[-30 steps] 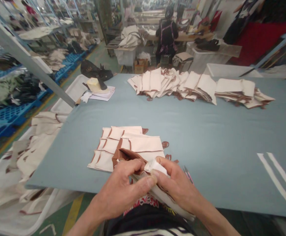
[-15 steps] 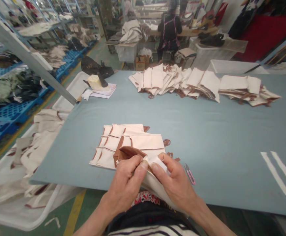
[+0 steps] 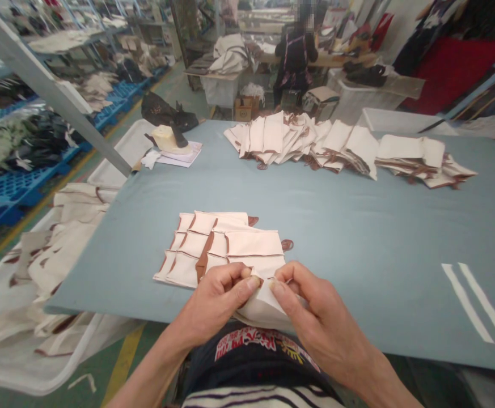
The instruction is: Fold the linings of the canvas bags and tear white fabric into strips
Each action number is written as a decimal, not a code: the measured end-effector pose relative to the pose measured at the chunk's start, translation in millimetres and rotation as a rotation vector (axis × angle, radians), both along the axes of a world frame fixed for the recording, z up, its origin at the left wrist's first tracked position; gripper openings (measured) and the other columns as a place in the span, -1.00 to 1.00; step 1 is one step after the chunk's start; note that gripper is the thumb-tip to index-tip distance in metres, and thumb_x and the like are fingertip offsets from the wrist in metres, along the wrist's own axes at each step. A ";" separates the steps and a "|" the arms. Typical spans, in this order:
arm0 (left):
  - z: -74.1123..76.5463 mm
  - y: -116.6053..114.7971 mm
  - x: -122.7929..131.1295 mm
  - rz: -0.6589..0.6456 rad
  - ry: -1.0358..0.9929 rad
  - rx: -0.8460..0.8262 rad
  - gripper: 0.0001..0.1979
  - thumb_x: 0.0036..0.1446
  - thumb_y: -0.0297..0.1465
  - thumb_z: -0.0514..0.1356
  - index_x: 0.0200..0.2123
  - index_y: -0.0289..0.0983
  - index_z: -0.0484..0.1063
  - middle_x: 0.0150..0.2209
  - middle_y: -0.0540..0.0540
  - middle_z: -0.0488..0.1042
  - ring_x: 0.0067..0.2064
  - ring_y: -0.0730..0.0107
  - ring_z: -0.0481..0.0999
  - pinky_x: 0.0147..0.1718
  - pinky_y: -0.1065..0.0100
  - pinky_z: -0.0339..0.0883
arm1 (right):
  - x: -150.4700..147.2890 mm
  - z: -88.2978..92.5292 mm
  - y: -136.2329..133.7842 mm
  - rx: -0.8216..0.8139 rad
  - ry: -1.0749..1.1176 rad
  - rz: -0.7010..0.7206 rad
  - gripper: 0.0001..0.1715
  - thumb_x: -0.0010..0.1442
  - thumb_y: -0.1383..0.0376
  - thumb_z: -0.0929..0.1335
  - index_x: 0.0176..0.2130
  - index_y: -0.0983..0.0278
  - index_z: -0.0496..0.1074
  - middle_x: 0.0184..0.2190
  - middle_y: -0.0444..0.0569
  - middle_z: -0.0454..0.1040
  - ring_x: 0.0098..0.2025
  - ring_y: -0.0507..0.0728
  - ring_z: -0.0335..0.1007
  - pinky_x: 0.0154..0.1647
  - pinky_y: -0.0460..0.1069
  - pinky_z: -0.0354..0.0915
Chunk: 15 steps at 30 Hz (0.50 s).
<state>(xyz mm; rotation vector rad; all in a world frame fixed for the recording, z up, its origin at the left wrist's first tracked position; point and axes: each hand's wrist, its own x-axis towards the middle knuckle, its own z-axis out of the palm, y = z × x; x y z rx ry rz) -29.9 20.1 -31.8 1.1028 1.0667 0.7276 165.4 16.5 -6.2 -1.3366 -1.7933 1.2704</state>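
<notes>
A cream fabric bag (image 3: 264, 306) with brown trim is held between my hands at the table's near edge. My left hand (image 3: 224, 292) is closed, pinching the bag's corner between thumb and fingers. My right hand (image 3: 315, 300) is closed too, its thumb and forefinger pinching the cloth just to the right. A tiny dark thing shows by the right fingertips; I cannot tell what it is. Just beyond my hands lies a stack of overlapping cream bags (image 3: 253, 243) with brown edging and a brown loop (image 3: 287, 245).
A long pile of similar bags (image 3: 266, 136) lies along the table's far side. Two white strips (image 3: 468, 303) rest at right. A yellowish block (image 3: 168, 140) sits on papers at the far left. White bins (image 3: 38, 385) of fabric stand left. A person (image 3: 296, 56) sits beyond the table.
The bag has turned, and its brown opening between my hands no longer shows. My right hand has moved slightly right. The pink snips seen beside it before are out of sight.
</notes>
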 end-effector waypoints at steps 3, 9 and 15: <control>-3.0 -2.1 1.4 0.031 -0.077 -0.048 -0.55 0.16 -0.01 0.27 -0.44 -0.27 0.29 -0.53 0.11 0.18 -0.49 0.52 0.10 -0.50 0.45 -0.02 | -4.7 0.6 3.0 -0.026 -0.041 -0.018 -0.71 0.39 0.12 0.23 -0.34 0.19 0.27 -0.50 -0.17 0.38 -0.46 0.06 0.23 -0.41 -0.05 0.14; 2.3 -3.0 -0.6 -0.006 -0.032 0.010 -0.59 0.28 -0.12 0.17 -0.50 -0.27 0.24 -0.52 0.10 0.13 -0.46 0.51 0.06 -0.47 0.42 -0.02 | -5.2 -0.8 8.5 -0.113 -0.016 -0.015 -0.69 0.36 0.09 0.25 -0.35 0.20 0.29 -0.53 -0.19 0.35 -0.49 0.04 0.19 -0.47 -0.07 0.09; 0.9 -3.1 0.0 -0.007 0.029 0.009 -0.58 0.30 -0.12 0.13 -0.52 -0.27 0.24 -0.54 0.10 0.11 -0.47 0.50 0.04 -0.48 0.41 -0.05 | -2.0 -7.4 4.6 -0.188 0.044 -0.013 -0.68 0.37 0.06 0.27 -0.32 0.21 0.28 -0.56 -0.23 0.31 -0.53 0.01 0.13 -0.52 -0.09 0.06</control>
